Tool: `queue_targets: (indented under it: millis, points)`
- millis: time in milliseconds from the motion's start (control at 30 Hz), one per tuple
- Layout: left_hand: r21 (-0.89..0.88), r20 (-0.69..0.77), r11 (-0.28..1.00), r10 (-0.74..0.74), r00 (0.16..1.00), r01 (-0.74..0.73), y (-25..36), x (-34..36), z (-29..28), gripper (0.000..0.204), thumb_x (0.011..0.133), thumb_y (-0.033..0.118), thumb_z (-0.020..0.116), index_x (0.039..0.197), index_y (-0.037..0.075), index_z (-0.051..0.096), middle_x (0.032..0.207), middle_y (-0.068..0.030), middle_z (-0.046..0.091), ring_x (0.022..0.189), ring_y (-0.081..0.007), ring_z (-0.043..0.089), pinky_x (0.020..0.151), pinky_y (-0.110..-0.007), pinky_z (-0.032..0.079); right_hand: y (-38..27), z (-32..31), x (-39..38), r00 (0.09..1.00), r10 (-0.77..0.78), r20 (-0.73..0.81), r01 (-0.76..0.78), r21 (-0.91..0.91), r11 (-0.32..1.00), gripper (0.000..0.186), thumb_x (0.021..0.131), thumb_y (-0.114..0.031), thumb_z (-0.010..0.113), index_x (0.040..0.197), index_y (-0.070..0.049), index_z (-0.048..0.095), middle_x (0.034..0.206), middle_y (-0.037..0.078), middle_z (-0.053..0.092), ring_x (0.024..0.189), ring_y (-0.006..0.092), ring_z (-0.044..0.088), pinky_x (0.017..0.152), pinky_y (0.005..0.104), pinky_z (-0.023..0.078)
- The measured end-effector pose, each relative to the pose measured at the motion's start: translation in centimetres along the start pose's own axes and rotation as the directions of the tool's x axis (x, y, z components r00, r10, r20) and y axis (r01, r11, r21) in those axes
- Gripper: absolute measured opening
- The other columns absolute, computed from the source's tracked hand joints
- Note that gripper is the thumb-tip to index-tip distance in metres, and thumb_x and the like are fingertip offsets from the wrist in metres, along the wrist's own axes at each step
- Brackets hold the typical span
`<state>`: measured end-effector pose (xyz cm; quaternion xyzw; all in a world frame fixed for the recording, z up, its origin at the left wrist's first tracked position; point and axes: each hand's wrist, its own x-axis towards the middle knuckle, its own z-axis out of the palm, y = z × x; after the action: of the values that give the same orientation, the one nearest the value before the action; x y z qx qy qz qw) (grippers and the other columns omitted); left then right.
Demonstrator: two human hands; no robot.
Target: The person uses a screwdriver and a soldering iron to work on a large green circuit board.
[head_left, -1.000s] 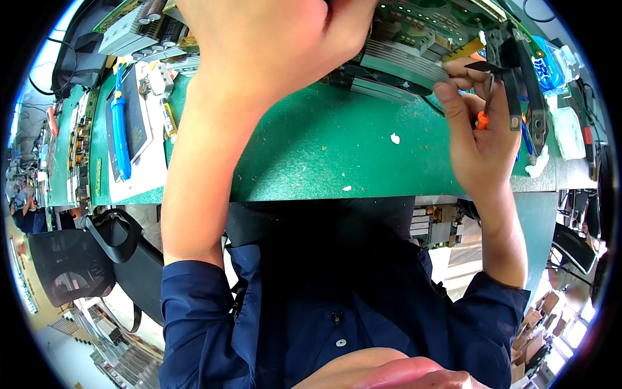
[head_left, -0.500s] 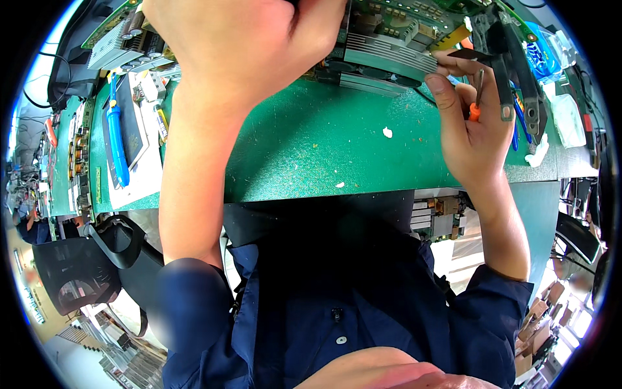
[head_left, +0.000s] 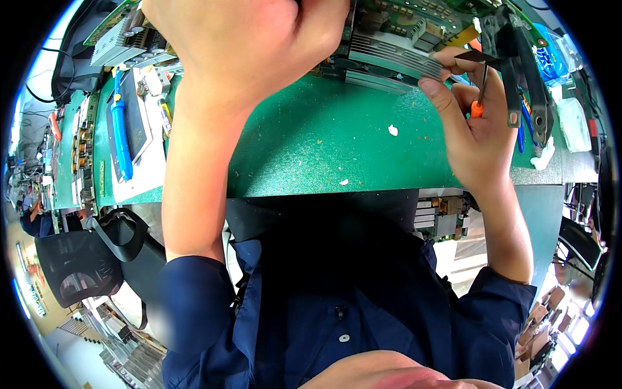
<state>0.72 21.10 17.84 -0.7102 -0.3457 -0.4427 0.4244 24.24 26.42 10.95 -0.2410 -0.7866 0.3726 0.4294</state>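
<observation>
A green circuit board [head_left: 447, 10] with a silver finned heat sink [head_left: 389, 55] along its near side lies at the top of the view. My right hand [head_left: 479, 142] pinches the right end of the heat sink between thumb and fingers. Tucked in that same hand is a screwdriver [head_left: 477, 109] with an orange handle, its metal shaft pointing up. My left hand [head_left: 240, 45] reaches over the board's left part, with its fingers cut off by the upper edge. What it holds, if anything, is hidden.
Black metal arms [head_left: 534, 97] stand beside my right hand. A blue pen-like tool [head_left: 120, 139] lies on white paper at the left, near another board with grey heat sinks [head_left: 116, 45]. White scraps [head_left: 393, 131] dot the green mat [head_left: 311, 149]. A blue packet [head_left: 551, 61] sits far right.
The near edge of the heat sink has tipped slightly down, covering more of the dark round parts below it. My right hand stays on its end with the screwdriver. The whole view has shifted a little.
</observation>
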Motion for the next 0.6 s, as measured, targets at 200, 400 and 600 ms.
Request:
queue_targets:
  millis: [200,400,600]
  points:
    - [-0.129,-0.016,0.98,-0.156,0.988,0.153,0.6,-0.1,0.1,0.007,0.081,0.001,0.07,0.083,0.0,0.063,0.066,-0.0091,0.058,0.053,-0.0208,0.056,0.051,-0.028,0.04,-0.7,0.2,-0.3,1.0,0.03,0.008,-0.03,-0.046,0.999,0.023,0.09,-0.005,0.072,0.112,-0.002,0.066,0.094,0.0,0.065,0.061,0.0006,0.041,0.055,0.0172,0.035]
    - [-0.211,-0.076,0.971,-0.13,0.989,0.111,1.1,0.6,0.0,0.008,0.08,0.0,0.071,0.083,-0.001,0.064,0.067,-0.0091,0.059,0.053,-0.0204,0.056,0.051,-0.028,0.04,-0.4,0.4,-0.5,0.999,0.036,0.018,-0.037,0.047,0.998,0.025,0.092,-0.003,0.07,0.115,0.0,0.063,0.104,0.004,0.066,0.07,0.0022,0.047,0.062,0.0181,0.04]
    - [-0.126,-0.052,0.988,-0.1,0.994,0.093,0.7,0.1,0.2,0.008,0.081,-0.001,0.071,0.083,-0.001,0.064,0.066,-0.0093,0.058,0.053,-0.0199,0.056,0.05,-0.027,0.04,0.0,0.7,-0.5,1.0,-0.026,-0.011,0.027,0.069,0.997,0.023,0.092,-0.002,0.07,0.114,-0.001,0.064,0.105,0.003,0.066,0.069,0.0023,0.047,0.061,0.0179,0.04]
